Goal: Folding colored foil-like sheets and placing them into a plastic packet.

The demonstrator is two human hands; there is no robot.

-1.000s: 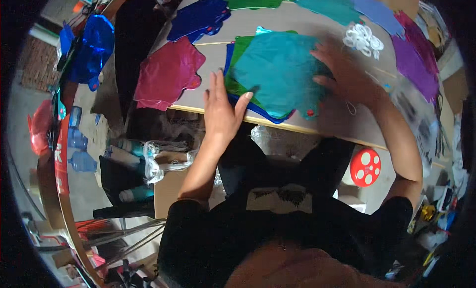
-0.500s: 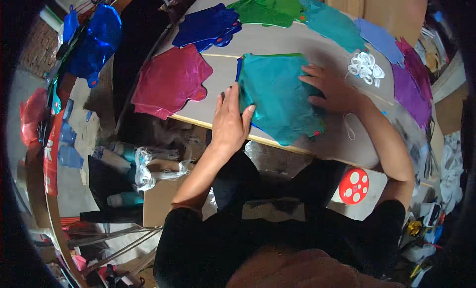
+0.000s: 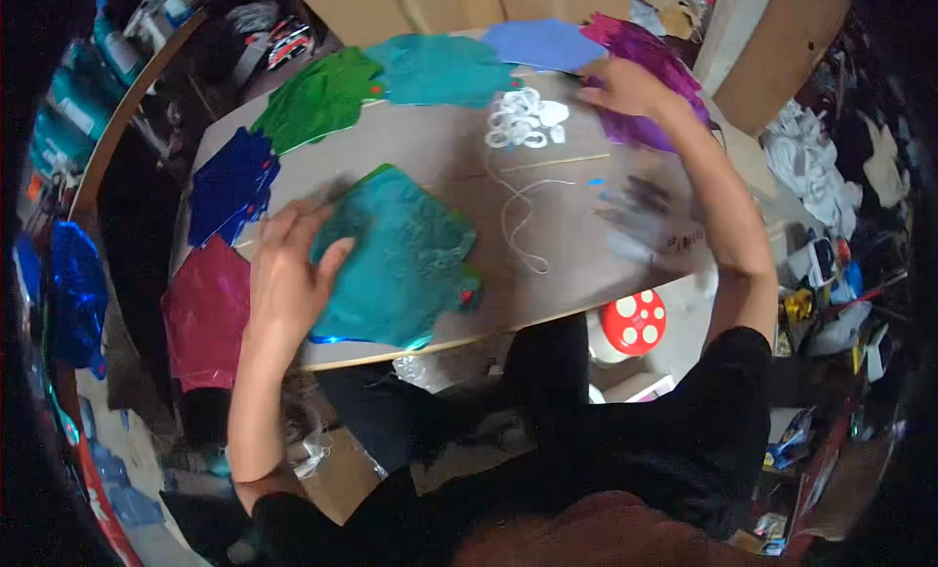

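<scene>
Your left hand (image 3: 288,274) is wide by the flat teal foil stack (image 3: 391,254); right hand (image 3: 628,86) near flat lavender foil (image 3: 544,44), can't tell its grip.

Red disc (image 3: 634,323): white-spotted, right of centre
Brown cardboard (image 3: 440,5): along the top edge
Teal cylinders (image 3: 76,106): grouped at upper left
Blue foil shape (image 3: 78,294): shiny, near the left rim
White bundle (image 3: 806,149): heaped at far right

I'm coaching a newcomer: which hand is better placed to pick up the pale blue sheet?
Probably the right hand: it is at the near right edge of the pale blue sheet, while the left hand is farther off, beside the teal sheet.
</scene>
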